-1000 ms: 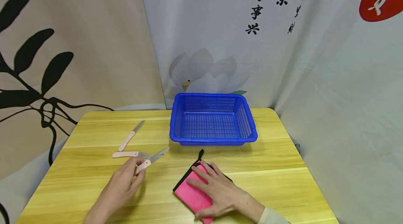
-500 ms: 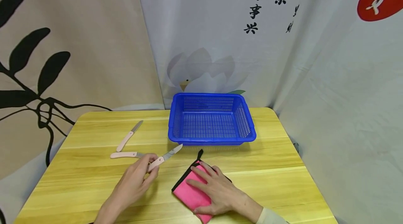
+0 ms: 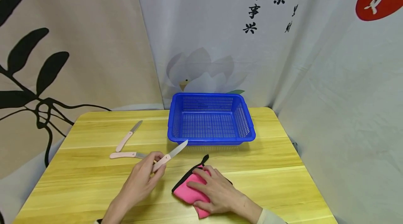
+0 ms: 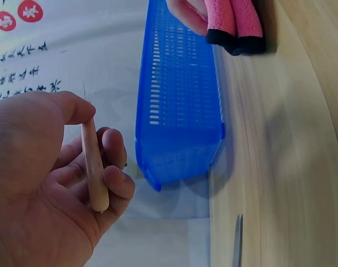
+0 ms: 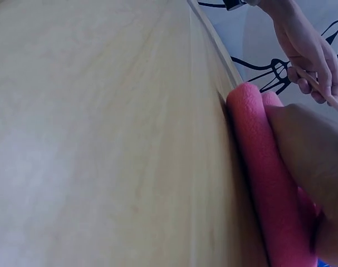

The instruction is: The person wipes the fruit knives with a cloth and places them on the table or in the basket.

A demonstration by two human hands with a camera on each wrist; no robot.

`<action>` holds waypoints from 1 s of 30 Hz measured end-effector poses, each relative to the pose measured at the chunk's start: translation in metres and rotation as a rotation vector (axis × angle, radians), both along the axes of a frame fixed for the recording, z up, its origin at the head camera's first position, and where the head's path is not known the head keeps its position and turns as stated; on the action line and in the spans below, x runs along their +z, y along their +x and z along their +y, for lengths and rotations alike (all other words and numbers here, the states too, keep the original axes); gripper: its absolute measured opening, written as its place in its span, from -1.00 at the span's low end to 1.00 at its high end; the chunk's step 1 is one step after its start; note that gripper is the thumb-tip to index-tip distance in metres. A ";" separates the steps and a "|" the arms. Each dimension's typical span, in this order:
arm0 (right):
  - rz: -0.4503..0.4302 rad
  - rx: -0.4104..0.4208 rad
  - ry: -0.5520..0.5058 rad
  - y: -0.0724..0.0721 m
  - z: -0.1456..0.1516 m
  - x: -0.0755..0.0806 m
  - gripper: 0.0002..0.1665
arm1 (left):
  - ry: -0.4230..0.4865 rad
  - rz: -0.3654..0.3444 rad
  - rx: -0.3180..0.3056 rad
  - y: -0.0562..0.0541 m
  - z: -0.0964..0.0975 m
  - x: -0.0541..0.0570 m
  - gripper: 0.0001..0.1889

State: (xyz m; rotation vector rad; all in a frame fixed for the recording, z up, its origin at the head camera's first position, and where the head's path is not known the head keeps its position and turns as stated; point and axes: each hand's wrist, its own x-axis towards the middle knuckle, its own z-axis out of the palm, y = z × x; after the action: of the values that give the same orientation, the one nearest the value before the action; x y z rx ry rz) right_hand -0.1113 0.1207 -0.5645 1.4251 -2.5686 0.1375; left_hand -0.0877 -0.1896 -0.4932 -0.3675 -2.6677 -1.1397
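My left hand (image 3: 142, 176) holds a small knife (image 3: 162, 163) by its pale pink handle, blade up and to the right, its tip overlapping the basket's front edge in the head view. Thumb and fingers close round that handle (image 4: 92, 167) in the left wrist view. My right hand (image 3: 218, 189) grips a folded pink cloth (image 3: 185, 191) with black edging and a black hanging loop, on the table in front of me. The cloth is bunched up under the curled fingers. Thick, fuzzy folds of the cloth (image 5: 263, 167) show in the right wrist view.
A blue plastic basket (image 3: 211, 143) with mesh sides stands at the back middle of the wooden table (image 3: 283, 175). Two more pale-handled knives lie at the left: one knife (image 3: 124, 141) slanting, another knife (image 3: 123, 155) lying crosswise, partly behind my left hand. Printed curtains hang behind.
My left hand has moved right with the knife, nearer the cloth. My right hand has gone from lying spread on the flat cloth to curling its fingers and bunching it.
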 end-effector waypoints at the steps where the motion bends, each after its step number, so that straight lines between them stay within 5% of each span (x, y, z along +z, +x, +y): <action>1: 0.006 0.007 -0.010 -0.001 -0.001 0.000 -0.33 | 0.004 0.000 0.003 -0.001 0.001 0.000 -0.80; 7: 0.011 0.030 -0.098 -0.005 -0.003 -0.001 -0.44 | 0.015 0.010 0.015 -0.004 0.008 0.002 -0.76; 17: -0.206 -0.022 -0.192 -0.005 0.006 0.007 -0.36 | 0.057 0.024 0.009 -0.007 0.019 0.001 -0.71; 30: -0.057 -0.007 -0.537 -0.018 0.024 0.037 -0.32 | 0.093 0.136 -0.024 -0.011 0.024 -0.005 -0.64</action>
State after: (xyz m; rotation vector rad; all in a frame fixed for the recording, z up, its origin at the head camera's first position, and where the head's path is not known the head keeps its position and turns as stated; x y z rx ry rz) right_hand -0.1293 0.1445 -0.5274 1.2124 -2.3193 0.8066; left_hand -0.0983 -0.1653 -0.4986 -0.4450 -2.4900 -1.1953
